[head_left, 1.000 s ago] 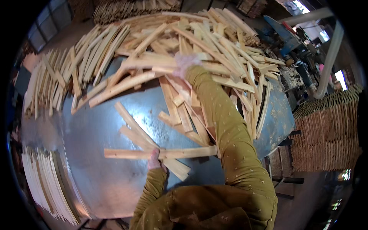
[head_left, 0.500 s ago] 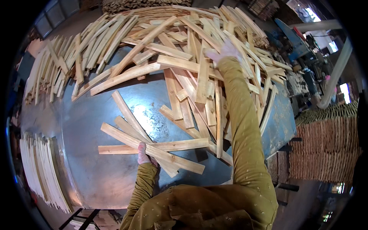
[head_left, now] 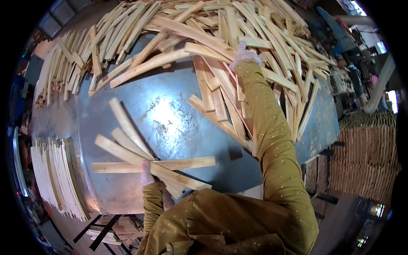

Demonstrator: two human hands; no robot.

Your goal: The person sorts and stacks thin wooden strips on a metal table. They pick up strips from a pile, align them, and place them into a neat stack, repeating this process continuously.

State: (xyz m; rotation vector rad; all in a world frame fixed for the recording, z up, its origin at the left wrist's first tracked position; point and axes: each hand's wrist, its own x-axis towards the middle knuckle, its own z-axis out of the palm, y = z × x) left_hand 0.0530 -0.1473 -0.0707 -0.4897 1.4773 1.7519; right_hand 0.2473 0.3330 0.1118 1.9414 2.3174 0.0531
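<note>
My left hand (head_left: 146,173), near the table's front edge, is closed round a fanned bunch of several pale wooden slats (head_left: 121,149). One slat (head_left: 187,163) in the bunch lies crosswise, pointing right; the others spread toward the upper left. My right arm reaches far forward to the heap. There my right hand (head_left: 246,56) is closed at the near end of a long wooden slat (head_left: 193,34) that slants away to the upper left. Its fingers are partly hidden. Other loose slats (head_left: 216,95) lie crossed beneath and beside the right hand.
A metal-topped table (head_left: 140,91) carries the large slat heap across its far side. Neat rows of slats (head_left: 57,176) stand at the left edge. To the right are a machine (head_left: 340,55) and a tall stack of wood pieces (head_left: 361,157).
My right hand has taken hold of a long slat, which now slants across the heap's top. My left hand, still gripping its bunch, has shifted slightly left. The whole view has shifted a little.
</note>
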